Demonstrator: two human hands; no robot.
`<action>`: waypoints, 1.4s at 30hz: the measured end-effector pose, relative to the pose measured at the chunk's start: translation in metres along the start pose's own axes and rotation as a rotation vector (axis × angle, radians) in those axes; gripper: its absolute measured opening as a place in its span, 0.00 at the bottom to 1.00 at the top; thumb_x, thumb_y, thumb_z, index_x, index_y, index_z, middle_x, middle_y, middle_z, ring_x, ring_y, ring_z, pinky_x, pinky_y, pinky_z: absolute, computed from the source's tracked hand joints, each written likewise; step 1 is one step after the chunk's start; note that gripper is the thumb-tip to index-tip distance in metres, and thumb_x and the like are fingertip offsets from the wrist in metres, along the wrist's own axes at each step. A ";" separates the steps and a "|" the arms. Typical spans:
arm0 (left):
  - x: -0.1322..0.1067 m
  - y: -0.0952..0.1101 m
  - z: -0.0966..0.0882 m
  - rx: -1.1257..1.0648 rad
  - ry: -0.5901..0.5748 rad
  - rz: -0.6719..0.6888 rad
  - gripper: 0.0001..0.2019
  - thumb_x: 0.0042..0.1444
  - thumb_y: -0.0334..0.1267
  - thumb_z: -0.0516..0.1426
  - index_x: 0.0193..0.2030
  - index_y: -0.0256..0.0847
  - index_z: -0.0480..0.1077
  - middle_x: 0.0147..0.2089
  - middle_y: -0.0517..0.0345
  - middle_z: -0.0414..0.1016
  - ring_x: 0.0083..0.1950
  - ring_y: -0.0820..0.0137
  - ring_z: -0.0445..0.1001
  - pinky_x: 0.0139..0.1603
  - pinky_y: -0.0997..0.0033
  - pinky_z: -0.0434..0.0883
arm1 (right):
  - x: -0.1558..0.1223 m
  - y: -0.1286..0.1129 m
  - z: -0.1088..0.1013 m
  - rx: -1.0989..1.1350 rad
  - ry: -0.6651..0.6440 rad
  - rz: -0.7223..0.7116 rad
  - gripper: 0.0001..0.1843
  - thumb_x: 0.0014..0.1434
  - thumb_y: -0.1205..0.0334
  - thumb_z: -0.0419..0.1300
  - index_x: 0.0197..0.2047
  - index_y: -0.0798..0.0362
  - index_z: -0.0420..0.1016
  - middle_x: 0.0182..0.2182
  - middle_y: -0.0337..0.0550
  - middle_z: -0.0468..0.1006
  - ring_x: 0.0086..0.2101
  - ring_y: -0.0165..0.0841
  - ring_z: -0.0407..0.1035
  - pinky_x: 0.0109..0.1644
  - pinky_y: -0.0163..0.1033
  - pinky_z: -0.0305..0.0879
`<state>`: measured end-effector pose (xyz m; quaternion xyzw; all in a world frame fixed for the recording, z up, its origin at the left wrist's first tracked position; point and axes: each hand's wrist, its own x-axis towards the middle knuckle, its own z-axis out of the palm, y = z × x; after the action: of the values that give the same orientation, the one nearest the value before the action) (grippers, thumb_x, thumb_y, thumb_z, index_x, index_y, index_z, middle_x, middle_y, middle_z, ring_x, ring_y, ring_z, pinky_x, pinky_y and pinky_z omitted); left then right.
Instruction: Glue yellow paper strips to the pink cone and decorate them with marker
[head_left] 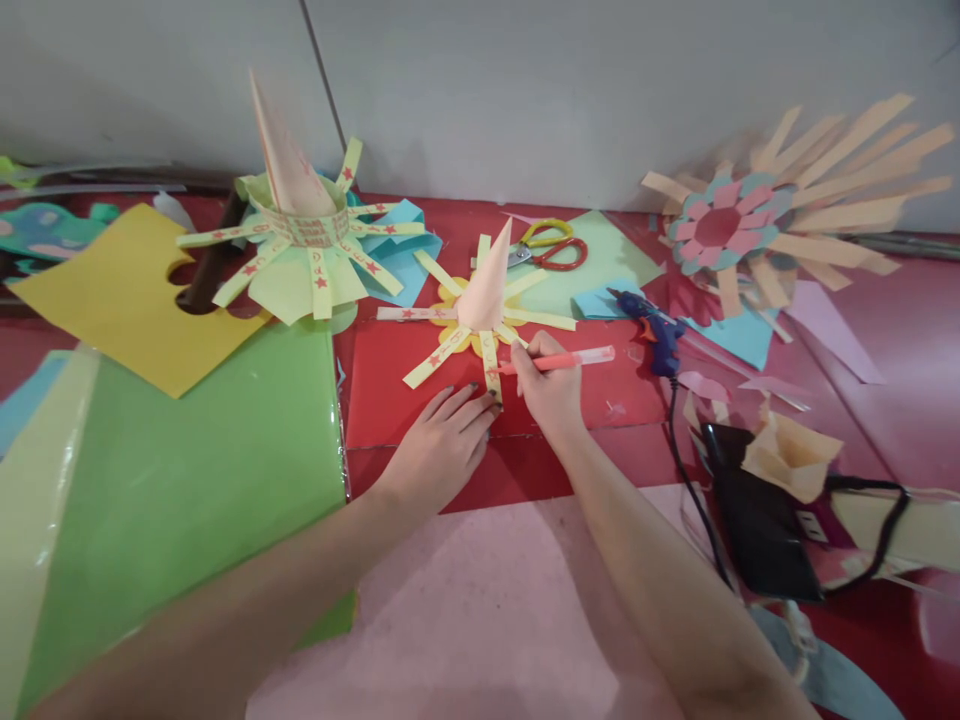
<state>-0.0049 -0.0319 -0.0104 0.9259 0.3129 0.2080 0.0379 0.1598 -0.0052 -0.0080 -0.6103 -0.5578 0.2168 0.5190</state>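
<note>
The right hand is closed in a pinch grip on a red marker, with the marker tip at a lettered paper strip. The left hand is extended and grasps nothing; its fingertips lie at the outer end of the same strip. The strip radiates from the base of a small paper cone on the counter. A pale green paper band encircles the lower part of a taller cone. Both forearms converge forward; the left palm faces down.
</note>
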 end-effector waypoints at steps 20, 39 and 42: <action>0.000 0.001 -0.001 -0.026 -0.030 -0.020 0.15 0.63 0.30 0.47 0.52 0.34 0.69 0.53 0.52 0.74 0.57 0.63 0.69 0.61 0.56 0.65 | 0.000 -0.004 -0.003 0.095 -0.110 0.104 0.19 0.57 0.57 0.56 0.20 0.50 0.53 0.10 0.28 0.60 0.14 0.23 0.58 0.24 0.31 0.57; -0.001 0.000 0.000 -0.014 -0.042 -0.022 0.15 0.63 0.30 0.47 0.53 0.36 0.69 0.54 0.53 0.73 0.58 0.62 0.68 0.61 0.56 0.65 | 0.002 0.000 -0.002 0.061 -0.053 0.077 0.19 0.55 0.60 0.56 0.19 0.50 0.50 0.13 0.28 0.54 0.17 0.23 0.57 0.24 0.30 0.57; -0.001 0.000 0.000 -0.018 -0.045 -0.026 0.15 0.63 0.30 0.48 0.53 0.36 0.69 0.54 0.53 0.73 0.58 0.62 0.68 0.61 0.55 0.65 | 0.002 0.002 -0.002 0.065 -0.018 0.091 0.19 0.55 0.60 0.56 0.19 0.50 0.50 0.15 0.28 0.53 0.18 0.23 0.57 0.25 0.30 0.57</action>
<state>-0.0054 -0.0328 -0.0106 0.9259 0.3219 0.1894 0.0561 0.1631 -0.0037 -0.0078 -0.6161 -0.5268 0.2637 0.5228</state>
